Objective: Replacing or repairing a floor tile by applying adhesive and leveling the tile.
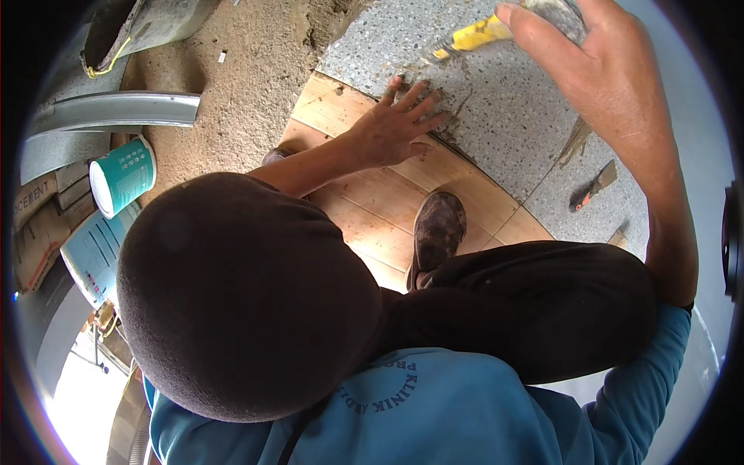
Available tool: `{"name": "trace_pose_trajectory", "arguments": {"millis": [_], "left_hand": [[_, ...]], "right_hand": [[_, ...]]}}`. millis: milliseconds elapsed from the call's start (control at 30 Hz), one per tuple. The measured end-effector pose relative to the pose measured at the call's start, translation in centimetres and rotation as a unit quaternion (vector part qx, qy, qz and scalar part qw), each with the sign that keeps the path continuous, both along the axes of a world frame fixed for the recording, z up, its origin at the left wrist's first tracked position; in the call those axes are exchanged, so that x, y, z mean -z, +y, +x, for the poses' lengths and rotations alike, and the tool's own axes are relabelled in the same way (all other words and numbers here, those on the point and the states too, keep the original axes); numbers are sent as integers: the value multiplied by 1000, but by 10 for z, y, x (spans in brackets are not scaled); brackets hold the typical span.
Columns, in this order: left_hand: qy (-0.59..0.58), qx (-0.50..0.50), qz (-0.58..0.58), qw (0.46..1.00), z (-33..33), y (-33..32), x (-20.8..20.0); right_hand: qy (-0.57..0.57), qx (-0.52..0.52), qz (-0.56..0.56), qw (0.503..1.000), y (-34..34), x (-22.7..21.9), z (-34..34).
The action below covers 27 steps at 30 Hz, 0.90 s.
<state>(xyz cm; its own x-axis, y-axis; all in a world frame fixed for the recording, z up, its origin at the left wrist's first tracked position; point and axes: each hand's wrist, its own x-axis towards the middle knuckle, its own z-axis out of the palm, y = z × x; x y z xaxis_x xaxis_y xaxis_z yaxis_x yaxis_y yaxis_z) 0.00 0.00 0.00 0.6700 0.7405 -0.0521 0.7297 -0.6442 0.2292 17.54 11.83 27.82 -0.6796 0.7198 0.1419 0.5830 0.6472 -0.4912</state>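
My left hand (399, 124) lies with fingers spread near the seam where a wood-look floor panel (372, 203) meets the speckled grey terrazzo slab (480, 93). Its fingertips reach onto the slab and look smeared with dirt. Raised at the upper right, my right hand (608, 66) grips a yellow-handled tool (482, 34) by its rounded grey end. The tool's yellow shaft slants down toward the slab, its tip slightly blurred; whether it touches cannot be told. A putty knife (583, 197) with a dark and orange handle rests on the slab, below my right hand.
Rough sandy ground (248, 85) borders the slab on the left. A curved metal channel (139, 111), a teal bucket (124, 177), a white-and-blue bucket (89, 252) and stacked paper sacks (39, 225) crowd the left side. My shoe (439, 226) stands on the wood-look panel.
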Motion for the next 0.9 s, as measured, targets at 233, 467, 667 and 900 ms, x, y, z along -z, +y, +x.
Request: {"name": "trace_pose_trajectory", "arguments": {"millis": [233,467,667,900], "left_hand": [[1,1,-2,1000,-1,2,0],[22,2,-20,1000,-1,1,-2],[8,1,-1,1000,-2,0,2],[-43,19,-2,999,-13,-13,21]], "right_hand": [[-20,-39,-22,999,-1,-9,-19],[-23,-43,-103,994,6,-8,-17],[16,-10,-131,991,3,-15,-28],[4,-64,-41,997,7,-1,-20]]}}
